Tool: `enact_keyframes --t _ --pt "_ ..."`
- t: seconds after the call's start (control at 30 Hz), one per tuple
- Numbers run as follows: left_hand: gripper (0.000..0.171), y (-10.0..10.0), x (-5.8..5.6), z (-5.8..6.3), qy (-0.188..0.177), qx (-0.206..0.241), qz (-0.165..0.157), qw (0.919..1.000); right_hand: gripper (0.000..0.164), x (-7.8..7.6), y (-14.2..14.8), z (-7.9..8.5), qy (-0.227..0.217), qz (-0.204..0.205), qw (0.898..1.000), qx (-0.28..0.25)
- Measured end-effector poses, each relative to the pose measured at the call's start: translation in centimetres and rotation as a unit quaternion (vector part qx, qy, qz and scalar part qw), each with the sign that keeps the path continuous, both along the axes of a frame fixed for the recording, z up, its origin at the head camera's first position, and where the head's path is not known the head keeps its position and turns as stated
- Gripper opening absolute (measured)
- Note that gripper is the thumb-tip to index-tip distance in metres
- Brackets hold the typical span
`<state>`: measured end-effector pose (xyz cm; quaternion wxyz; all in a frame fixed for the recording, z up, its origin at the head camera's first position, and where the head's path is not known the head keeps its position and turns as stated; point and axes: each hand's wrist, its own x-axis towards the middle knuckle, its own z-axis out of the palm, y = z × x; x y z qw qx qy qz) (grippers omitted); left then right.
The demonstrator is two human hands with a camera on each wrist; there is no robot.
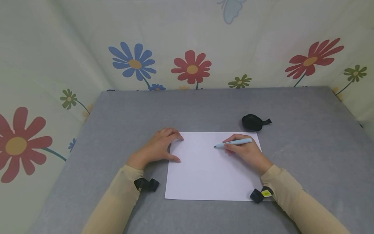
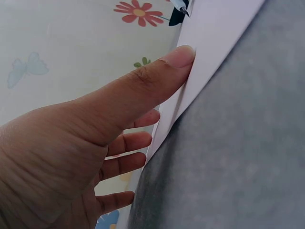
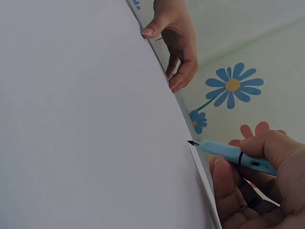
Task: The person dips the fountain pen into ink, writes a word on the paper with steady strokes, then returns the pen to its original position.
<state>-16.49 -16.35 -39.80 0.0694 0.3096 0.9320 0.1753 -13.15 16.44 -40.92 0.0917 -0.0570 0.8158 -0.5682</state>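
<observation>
A white sheet of paper (image 1: 204,178) lies flat on the grey table. My right hand (image 1: 246,152) pinches a light blue fountain pen (image 1: 239,141) between thumb and fingers over the sheet's upper right part. The dark nib (image 3: 192,142) points left, right at the paper's surface, beside a short faint line (image 1: 209,147). My left hand (image 1: 159,146) rests at the sheet's upper left edge, thumb and fingers spread apart. In the left wrist view its thumb (image 2: 178,59) presses on the paper's margin, with the other fingers extended along the edge.
Just behind the sheet's top right corner sits a round black object (image 1: 252,122) with a short strap. Small black cameras (image 1: 261,194) are worn at both wrists. A flower-printed curtain (image 1: 163,39) hangs behind the grey table (image 1: 175,107) and along its sides.
</observation>
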Motion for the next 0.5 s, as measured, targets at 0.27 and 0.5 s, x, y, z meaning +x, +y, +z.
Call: enact_keyframes --t 0.27,0.5 --pt "0.072 0.01 0.05 -0.08 -0.002 0.002 0.0 1.0 0.018 0.06 0.51 -0.09 -0.001 0.003 1.0 -0.008" --pt "0.073 -0.03 0.03 -0.08 -0.004 0.001 0.0 1.0 0.019 -0.01 0.68 -0.07 0.002 0.003 1.0 -0.015"
